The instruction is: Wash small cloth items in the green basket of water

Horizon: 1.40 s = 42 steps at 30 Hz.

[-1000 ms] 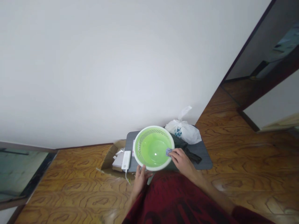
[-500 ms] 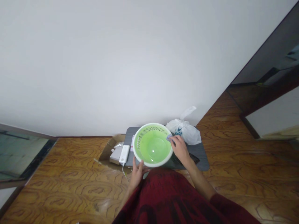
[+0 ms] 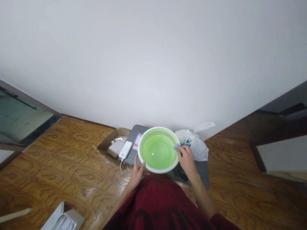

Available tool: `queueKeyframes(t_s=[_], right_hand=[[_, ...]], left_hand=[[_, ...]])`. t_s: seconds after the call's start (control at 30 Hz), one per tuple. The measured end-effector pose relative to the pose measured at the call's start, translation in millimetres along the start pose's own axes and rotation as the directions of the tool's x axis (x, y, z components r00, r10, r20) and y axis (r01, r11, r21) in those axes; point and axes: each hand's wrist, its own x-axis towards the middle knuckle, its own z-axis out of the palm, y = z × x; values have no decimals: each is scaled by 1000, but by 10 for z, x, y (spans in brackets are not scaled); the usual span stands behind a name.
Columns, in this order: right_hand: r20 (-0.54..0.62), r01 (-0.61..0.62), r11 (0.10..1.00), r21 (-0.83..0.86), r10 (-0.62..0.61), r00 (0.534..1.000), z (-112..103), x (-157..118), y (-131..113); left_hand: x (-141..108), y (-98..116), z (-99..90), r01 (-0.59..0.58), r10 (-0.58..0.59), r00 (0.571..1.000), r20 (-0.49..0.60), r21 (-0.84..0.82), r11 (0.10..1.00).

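In front of me is a round white perforated plastic basket [image 3: 159, 171] with a green basin [image 3: 158, 151] inside, or a green inner wall; I cannot tell which. My left hand [image 3: 137, 172] grips its near-left rim, thumb on top and the other fingers partly hidden below. At the right rim, my right hand [image 3: 187, 159] pinches a small light-purple cloth [image 3: 177, 146] against the edge. Most of the cloth is covered by the fingers.
The basket is over a grey board [image 3: 203, 174] by the wall. A tied white plastic bag [image 3: 200, 148] lies right of it. To the left are a white power bank [image 3: 125, 150] with a cable and an open cardboard box [image 3: 103, 145]. Another open box [image 3: 75, 218] is on the wooden floor.
My view has turned, bringing a floor box into sight at lower left. The right hand and cloth have slid slightly down along the right rim. The left hand keeps its hold.
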Motion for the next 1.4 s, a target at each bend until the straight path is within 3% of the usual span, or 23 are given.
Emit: queueKeyframes(t_s=[0.2, 0.37, 0.5, 0.67, 0.8, 0.87, 1.0, 1.07, 1.1, 1.17, 1.2, 1.33, 1.4], right_hand=[[106, 103, 991, -85, -93, 990, 125, 634, 171], [257, 262, 960, -100, -230, 939, 355, 1175, 155], [344, 315, 949, -7, -293, 892, 574, 1561, -2], [446, 363, 925, 115, -374, 813, 888, 1869, -425], [522, 481, 858, 181, -499, 692, 1119, 1828, -870], [542, 574, 789, 220, -588, 600, 1187, 1694, -1081], [559, 745, 586, 320, -751, 351, 1243, 1368, -1371], [557, 771, 525, 360, -784, 274, 1266, 1294, -1426], [556, 772, 517, 370, -789, 262, 1281, 1302, -1431], [562, 759, 547, 354, -773, 295, 1311, 1407, -1401], [572, 741, 587, 325, -747, 341, 1322, 1496, -1366], [597, 556, 819, 143, -519, 612, 1262, 1895, -1080], [564, 443, 891, 95, -415, 714, 1157, 2009, -853]], left_hand=[[-1, 60, 0, 11, -12, 999, 43, 12, 1000], [35, 56, -37, 10, -10, 996, 87, 4, 1000], [63, 37, -59, -6, 5, 994, 109, 5, 1000], [80, 15, -43, -35, 35, 995, 97, -4, 999], [75, 15, -14, -48, 50, 996, 72, -21, 999], [69, 15, 0, -60, 61, 997, 56, -25, 998], [75, -11, 27, -72, 73, 997, 8, -49, 996], [89, -40, 36, -58, 58, 998, -15, -63, 996], [98, -57, 38, -52, 50, 998, -25, -65, 997], [115, -92, 35, -41, 40, 999, -30, -55, 998], [123, -107, 31, -36, 35, 999, -28, -46, 998], [135, -129, 11, -24, 24, 1000, -15, -9, 1000], [126, -114, 6, -25, 25, 1000, -10, -2, 1000]])
